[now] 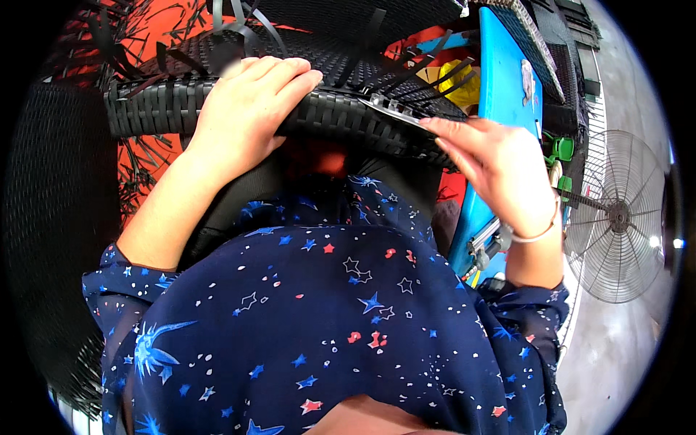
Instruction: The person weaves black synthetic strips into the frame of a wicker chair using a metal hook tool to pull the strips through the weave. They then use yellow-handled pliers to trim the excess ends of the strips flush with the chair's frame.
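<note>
A black woven panel of flat plastic strips lies across my lap, its thick edge toward me and several loose strip ends standing up from it. My left hand grips that edge left of the middle, fingers over the top. Between the pinched thumb and fingers of my right hand is a slim, flat, silver-grey tool. Its narrow tip lies against the weave at the panel's upper edge. Whether the tip passes under a strip, I cannot tell.
Close on my right stands a blue board or tabletop, with a yellow bag beside it. A large fan is farther right. Dark woven pieces rise on the left. Cut black strips litter the red surface.
</note>
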A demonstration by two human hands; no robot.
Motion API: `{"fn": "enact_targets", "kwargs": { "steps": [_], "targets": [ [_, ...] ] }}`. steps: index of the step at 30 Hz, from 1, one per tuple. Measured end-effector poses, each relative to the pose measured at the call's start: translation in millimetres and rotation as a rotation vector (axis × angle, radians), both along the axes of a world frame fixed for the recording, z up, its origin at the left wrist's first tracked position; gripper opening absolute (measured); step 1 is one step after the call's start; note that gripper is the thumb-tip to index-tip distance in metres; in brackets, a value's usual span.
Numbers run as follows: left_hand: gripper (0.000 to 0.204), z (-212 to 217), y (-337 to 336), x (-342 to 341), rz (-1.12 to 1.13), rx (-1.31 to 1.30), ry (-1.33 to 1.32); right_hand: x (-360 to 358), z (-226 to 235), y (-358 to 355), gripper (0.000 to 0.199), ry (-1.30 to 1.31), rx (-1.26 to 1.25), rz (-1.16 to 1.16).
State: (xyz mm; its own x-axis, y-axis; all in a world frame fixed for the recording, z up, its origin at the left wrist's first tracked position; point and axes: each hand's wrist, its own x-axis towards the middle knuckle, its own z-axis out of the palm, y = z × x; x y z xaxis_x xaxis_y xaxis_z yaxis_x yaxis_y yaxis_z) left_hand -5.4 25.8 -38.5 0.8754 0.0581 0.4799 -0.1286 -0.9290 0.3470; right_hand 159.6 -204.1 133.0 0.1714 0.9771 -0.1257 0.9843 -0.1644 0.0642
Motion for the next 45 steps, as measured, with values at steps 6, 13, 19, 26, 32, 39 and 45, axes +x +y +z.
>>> {"fn": "enact_targets", "kwargs": {
  "steps": [6,13,19,26,32,39,45],
  "targets": [
    [0.087,5.3,-1.3,-3.2,0.017,0.016,0.012,37.6,18.4,33.0,0.017,0.132,-0.113,0.184],
    [0.084,7.7,-1.9,-1.0,0.028,0.042,0.041,67.2,34.1,75.9,0.025,0.419,-0.422,0.147],
    [0.084,8.9,-2.8,2.3,0.028,0.078,0.061,101.6,28.8,102.4,0.031,0.703,-0.758,-0.234],
    [0.079,11.5,-5.0,0.3,0.014,0.089,0.130,63.5,21.2,59.6,0.025,0.512,-0.355,-0.045],
    [0.079,9.3,-0.4,2.4,0.015,0.108,0.117,23.3,-0.5,24.8,0.018,0.213,-0.034,-0.103],
    [0.078,-6.5,-0.5,16.7,0.032,0.099,0.107,15.5,-53.7,-17.9,0.023,0.192,0.228,-0.113],
    [0.077,-4.8,2.5,19.2,0.033,0.100,0.082,-21.2,-101.6,-37.1,0.027,0.524,0.404,-0.467]
  ]
}}
